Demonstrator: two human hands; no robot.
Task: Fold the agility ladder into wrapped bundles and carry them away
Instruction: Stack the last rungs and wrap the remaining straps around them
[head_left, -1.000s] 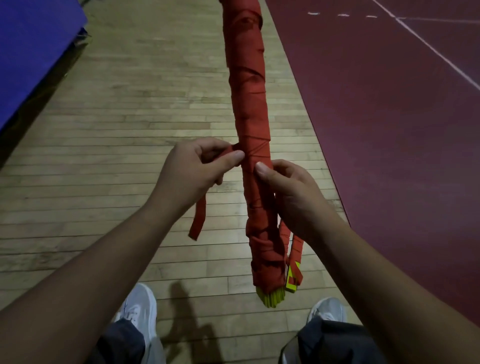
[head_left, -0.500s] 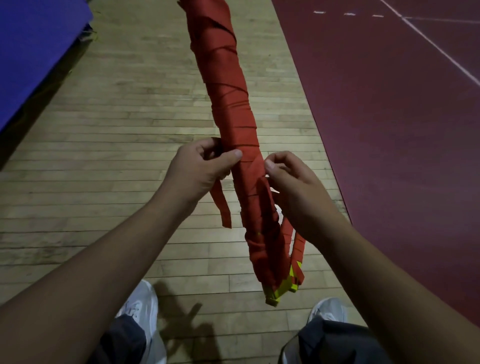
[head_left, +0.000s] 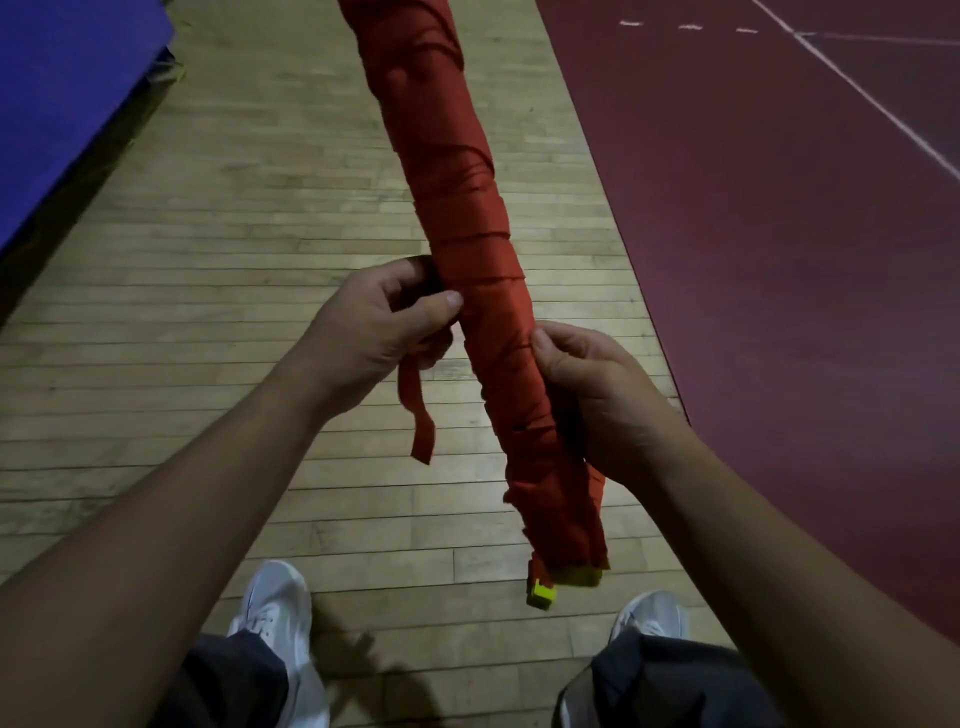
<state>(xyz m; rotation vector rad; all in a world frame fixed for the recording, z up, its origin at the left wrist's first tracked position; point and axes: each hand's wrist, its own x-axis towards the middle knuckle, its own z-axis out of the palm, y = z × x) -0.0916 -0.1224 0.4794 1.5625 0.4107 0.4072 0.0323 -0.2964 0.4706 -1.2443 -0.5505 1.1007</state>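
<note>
Bundle (head_left: 467, 249): red strap wound tight round the folded ladder, held in the air in front of the person. It's tilted: the top leans away and left and runs out of the top edge, the bottom end sits low right, above the floor (head_left: 249, 218) and between the shoes (head_left: 275, 608). Yellow rung ends (head_left: 576, 576) poke out of the bottom wrap. A yellow clip (head_left: 541, 593) hangs just beside them.

Left hand (head_left: 374, 338): on the bundle's left side, about mid-length. Fingers (head_left: 389, 275) curled, thumb tip against the wrap, pinching the strap tail (head_left: 418, 415). The tail drops loose below the hand, kinked, apart from the bundle lower down.

Right hand (head_left: 597, 395): lower, on the right side. Thumb on the front of the wrap, the other fingers curled round the back, so it's clamped on the bundle. Fingertips are hidden behind it. A loose red strap end shows below the right wrist, beside the bundle's bottom.

Around:
- Wood plank floor under everything.
- Dark red court (head_left: 779, 260) to the right, its edge running diagonally past the right hand. White line (head_left: 857, 88) and dashes at top right.
- Blue mat (head_left: 67, 104) at top left, well apart from the bundle.
- White shoes and dark trousers (head_left: 670, 686) at the bottom edge, with a shadow on the floor between the shoes.

In the way: the bundle covers most of the right hand's fingers and part of the left's. Both forearms cover much of the lower floor.
</note>
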